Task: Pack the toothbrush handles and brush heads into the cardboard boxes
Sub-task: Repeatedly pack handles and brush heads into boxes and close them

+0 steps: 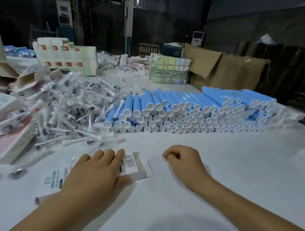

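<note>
Head view: the left hand (pixel 99 167) lies on a small white cardboard box (pixel 136 166) on the table (pixel 214 203), fingers fairly straight over its top and thumb against the near side; whether it truly grips I cannot tell. The right hand (pixel 182 160) is curled and holds nothing. To do this well, hold the box steady with its open end facing the stacked blue handles (pixel 194 111). Bagged brush heads (pixel 71 104) lie heaped to the left, spilling close to the box and likely to snag
</note>
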Available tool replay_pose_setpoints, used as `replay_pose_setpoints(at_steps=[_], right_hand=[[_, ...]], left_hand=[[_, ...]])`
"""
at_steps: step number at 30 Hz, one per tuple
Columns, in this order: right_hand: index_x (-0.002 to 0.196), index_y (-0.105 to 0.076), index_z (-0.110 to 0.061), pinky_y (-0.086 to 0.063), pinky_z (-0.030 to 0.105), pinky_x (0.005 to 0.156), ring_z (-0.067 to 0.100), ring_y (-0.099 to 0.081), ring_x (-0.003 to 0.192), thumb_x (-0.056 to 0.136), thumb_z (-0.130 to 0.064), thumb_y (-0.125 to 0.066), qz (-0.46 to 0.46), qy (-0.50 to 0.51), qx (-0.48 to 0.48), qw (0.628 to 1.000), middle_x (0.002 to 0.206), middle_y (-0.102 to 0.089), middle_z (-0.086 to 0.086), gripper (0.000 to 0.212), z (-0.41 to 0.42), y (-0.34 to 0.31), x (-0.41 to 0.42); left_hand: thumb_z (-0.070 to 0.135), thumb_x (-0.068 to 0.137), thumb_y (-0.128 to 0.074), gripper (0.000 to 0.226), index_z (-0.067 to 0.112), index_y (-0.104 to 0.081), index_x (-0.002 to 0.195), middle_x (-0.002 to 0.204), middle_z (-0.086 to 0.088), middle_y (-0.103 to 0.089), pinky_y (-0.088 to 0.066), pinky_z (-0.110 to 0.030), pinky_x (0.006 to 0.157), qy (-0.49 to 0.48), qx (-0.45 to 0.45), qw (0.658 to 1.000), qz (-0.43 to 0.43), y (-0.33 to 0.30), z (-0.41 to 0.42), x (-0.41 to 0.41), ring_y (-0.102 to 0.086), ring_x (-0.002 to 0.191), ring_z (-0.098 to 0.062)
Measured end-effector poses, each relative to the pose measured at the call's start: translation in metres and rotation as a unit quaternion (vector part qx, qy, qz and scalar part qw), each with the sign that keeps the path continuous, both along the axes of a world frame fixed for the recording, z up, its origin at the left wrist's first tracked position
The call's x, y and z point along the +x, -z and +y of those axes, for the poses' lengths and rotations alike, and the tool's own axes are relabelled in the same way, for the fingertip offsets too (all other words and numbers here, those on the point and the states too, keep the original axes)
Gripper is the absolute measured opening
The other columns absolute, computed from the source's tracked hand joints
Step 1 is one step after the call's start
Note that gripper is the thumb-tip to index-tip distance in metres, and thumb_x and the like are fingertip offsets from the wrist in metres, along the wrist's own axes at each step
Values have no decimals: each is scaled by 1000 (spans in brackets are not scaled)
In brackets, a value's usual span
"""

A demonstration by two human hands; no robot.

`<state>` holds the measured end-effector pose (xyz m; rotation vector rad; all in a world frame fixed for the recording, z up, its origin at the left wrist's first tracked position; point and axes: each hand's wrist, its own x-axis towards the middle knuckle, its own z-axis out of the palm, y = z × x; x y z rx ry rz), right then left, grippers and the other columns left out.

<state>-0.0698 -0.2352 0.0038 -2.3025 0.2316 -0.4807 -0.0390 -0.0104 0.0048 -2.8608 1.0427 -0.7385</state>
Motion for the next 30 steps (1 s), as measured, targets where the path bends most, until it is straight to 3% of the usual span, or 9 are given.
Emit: replay_pose_setpoints(at_steps=[6, 10, 13, 20, 22, 23, 25, 27, 30], right_hand=[[88, -67, 1, -47, 34, 68, 28, -61, 81, 91, -11, -50, -74, 6, -106, 992, 88, -68, 16, 22, 4, -86, 82], [110, -59, -1, -50, 37, 77, 31, -57, 95, 94, -9, -47, 32, 12, -265, 964, 111, -60, 16, 22, 17, -119, 160], [86, -57, -3, -40, 31, 53, 20, -47, 62, 91, -5, -48, 145, 22, -383, 912, 83, -54, 10, 9, 31, -119, 191], [71, -46, -7, -35, 30, 47, 19, -42, 59, 88, -8, -49, 219, 22, -440, 870, 74, -45, 6, 17, 43, -119, 214], [90, -54, -2, -38, 28, 46, 19, -47, 59, 85, -13, -56, 188, 21, -374, 908, 79, -51, 8, 12, 41, -125, 206], [117, -48, 0, -40, 27, 44, 19, -50, 58, 85, -16, -58, 160, 25, -302, 939, 82, -54, 9, 37, 38, -128, 200], [151, -4, -16, -43, 24, 39, 18, -53, 47, 85, -16, -59, 90, 16, -113, 989, 79, -58, 11, 86, 28, -136, 173], [148, 16, -30, -45, 25, 38, 18, -53, 36, 84, -11, -59, 29, -14, 71, 997, 74, -60, 14, 101, 15, -139, 136], [148, 6, -37, -50, 29, 41, 26, -62, 42, 83, -4, -61, -66, -33, 256, 964, 87, -60, 17, 99, -7, -121, 73]], left_hand=[[59, 80, -32, 73, 5, -71, 108, 81, -3, -67, -51, -38, 52, 0, 1, 1000, 0, 2, -6, -1, -65, 69, -28], [57, 82, -33, 71, 5, -70, 111, 82, -4, -67, -50, -39, 53, 2, 3, 1000, -1, 5, -7, -1, -63, 68, -27], [54, 81, -33, 69, 4, -70, 110, 81, -5, -67, -49, -39, 52, 2, 6, 1000, -6, 4, -7, 2, -62, 66, -27], [48, 81, -32, 65, 4, -67, 115, 85, -6, -66, -49, -40, 55, -11, 32, 999, 32, -3, -9, 4, -62, 71, -28], [54, 88, -31, 68, 7, -53, 133, 103, -4, -62, -47, -40, 70, -25, 39, 996, 71, -6, -9, 3, -59, 89, -29], [57, 91, -29, 71, 9, -44, 140, 112, -4, -58, -44, -41, 76, -35, 37, 996, 79, -6, -9, 3, -56, 97, -29], [58, 89, -30, 72, 6, -51, 134, 106, -5, -61, -47, -41, 71, -37, 33, 997, 63, -8, -8, 2, -59, 90, -29], [55, 84, -31, 71, 3, -64, 119, 91, -6, -67, -50, -39, 59, -33, 30, 998, 48, -8, -8, 1, -64, 75, -29], [55, 87, -24, 74, 3, -59, 126, 99, -9, -67, -50, -40, 64, -35, 9, 998, 54, -15, -10, -1, -64, 84, -31]])
